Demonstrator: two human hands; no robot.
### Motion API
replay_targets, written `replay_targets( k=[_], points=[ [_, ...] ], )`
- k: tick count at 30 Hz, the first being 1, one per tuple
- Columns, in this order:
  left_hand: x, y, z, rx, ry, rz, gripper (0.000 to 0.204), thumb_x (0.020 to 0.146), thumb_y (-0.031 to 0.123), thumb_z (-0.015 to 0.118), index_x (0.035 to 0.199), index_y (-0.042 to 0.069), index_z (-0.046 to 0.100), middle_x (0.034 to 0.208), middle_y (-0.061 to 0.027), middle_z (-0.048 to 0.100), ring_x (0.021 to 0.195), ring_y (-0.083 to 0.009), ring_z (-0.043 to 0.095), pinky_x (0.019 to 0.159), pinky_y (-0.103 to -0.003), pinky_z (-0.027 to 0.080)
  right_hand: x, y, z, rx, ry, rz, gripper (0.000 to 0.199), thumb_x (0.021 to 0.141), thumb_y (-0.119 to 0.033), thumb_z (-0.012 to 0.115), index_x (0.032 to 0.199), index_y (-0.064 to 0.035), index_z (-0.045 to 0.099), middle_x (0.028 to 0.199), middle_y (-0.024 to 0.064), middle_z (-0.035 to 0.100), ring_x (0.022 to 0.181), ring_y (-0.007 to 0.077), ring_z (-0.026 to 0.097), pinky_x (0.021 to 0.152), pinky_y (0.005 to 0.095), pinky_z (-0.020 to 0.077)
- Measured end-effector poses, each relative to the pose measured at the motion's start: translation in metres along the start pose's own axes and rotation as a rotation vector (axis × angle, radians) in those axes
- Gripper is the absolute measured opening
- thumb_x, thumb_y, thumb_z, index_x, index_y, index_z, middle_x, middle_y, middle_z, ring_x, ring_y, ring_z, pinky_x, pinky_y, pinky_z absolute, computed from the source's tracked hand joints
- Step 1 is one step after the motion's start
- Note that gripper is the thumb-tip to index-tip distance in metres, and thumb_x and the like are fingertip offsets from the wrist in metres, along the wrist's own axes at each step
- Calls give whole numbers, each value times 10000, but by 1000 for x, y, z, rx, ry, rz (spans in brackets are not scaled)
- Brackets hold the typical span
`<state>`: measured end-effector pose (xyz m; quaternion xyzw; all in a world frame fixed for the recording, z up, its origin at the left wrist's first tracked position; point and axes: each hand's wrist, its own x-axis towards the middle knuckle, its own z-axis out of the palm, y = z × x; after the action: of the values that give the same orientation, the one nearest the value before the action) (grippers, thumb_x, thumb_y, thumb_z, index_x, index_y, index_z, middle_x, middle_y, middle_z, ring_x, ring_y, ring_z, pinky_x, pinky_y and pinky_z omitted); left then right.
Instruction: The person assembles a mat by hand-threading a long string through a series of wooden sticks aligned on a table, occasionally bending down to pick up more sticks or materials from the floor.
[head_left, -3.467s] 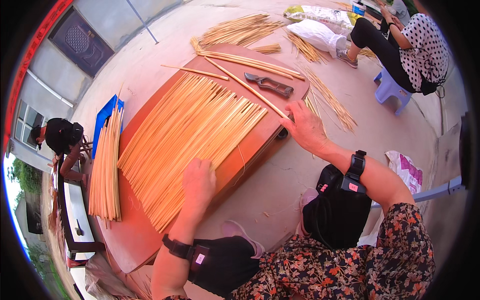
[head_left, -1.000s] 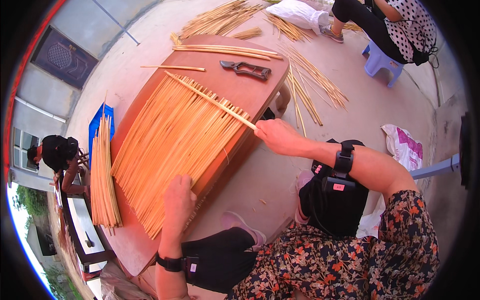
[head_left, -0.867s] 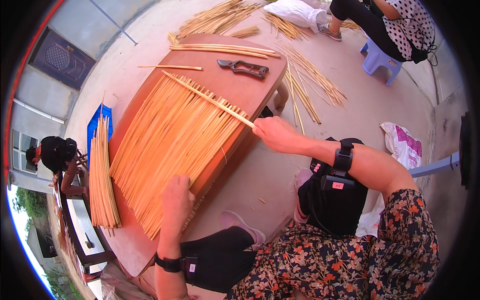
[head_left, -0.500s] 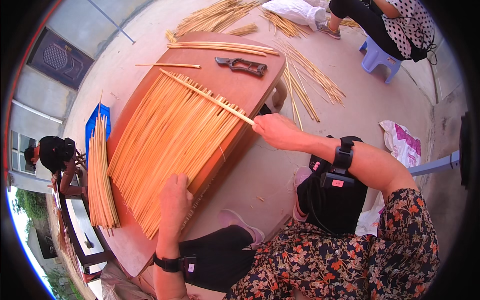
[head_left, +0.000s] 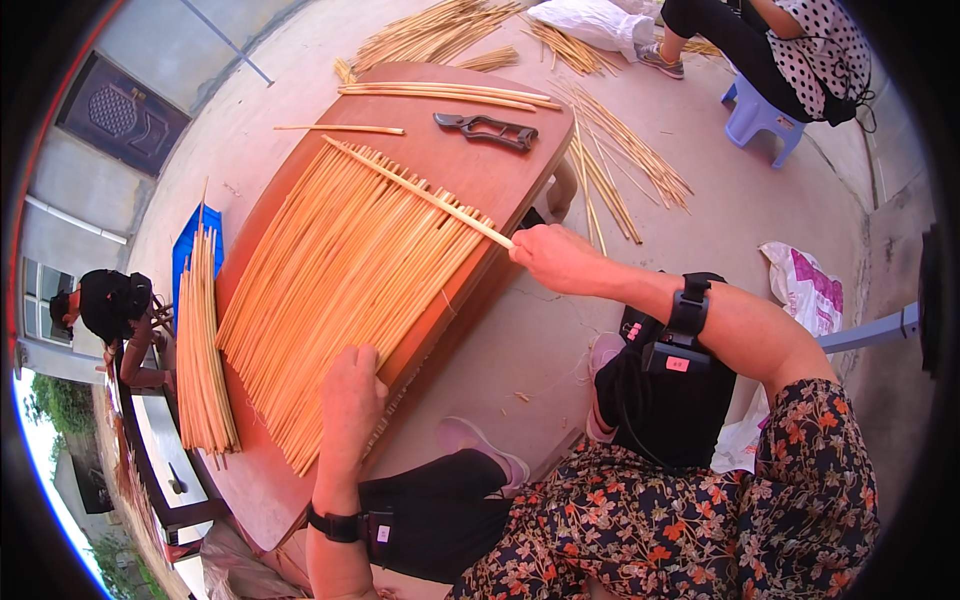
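Note:
A wide row of thin wooden sticks [head_left: 335,290], laid side by side like a mat, covers much of the reddish-brown table [head_left: 490,85]. My right hand [head_left: 555,258] is closed round the near end of a longer, flat wooden strip [head_left: 420,192]. That strip lies slantwise across the uneven far ends of the row. Against the row's near edge rests my left hand [head_left: 352,395], its fingers curled in; whatever they may grip is hidden. Black-handled pruning shears [head_left: 487,131] lie beyond the strip, and a single stick [head_left: 340,129] lies to their left.
A few long sticks [head_left: 450,95] lie at the table's far end, and a bundle [head_left: 200,350] lies along its left side by a blue crate [head_left: 185,235]. More sticks [head_left: 625,150] are on the floor. One person sits on a purple stool [head_left: 760,115]; another bends at far left.

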<state>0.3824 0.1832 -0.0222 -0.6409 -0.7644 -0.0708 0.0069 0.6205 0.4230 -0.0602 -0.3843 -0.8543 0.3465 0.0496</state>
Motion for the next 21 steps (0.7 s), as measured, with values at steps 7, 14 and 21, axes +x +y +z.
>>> replay_targets(
  k=[7,14,21],
  points=[
    [-2,0,1,7,18,9,174,745,-24,568,900,38,520,855,-164,543,828,-379,574,694,-479,472,3,5,1,-70,-21,-75,209,898,-121,512,871,27,658,869,238,675,857,442,664,715,520,537],
    [-2,1,1,4,18,5,171,745,-26,567,896,36,515,850,-167,539,825,-383,569,690,-480,470,-14,-6,-1,61,108,-117,282,998,-231,480,907,15,582,769,219,611,739,413,598,676,477,465],
    [-1,1,-1,0,43,10,157,745,-40,555,878,32,513,835,-175,539,814,-388,570,686,-489,468,-22,-10,-16,308,125,-70,292,1007,-265,473,885,-1,507,737,252,604,740,470,587,675,535,462]
  ],
)
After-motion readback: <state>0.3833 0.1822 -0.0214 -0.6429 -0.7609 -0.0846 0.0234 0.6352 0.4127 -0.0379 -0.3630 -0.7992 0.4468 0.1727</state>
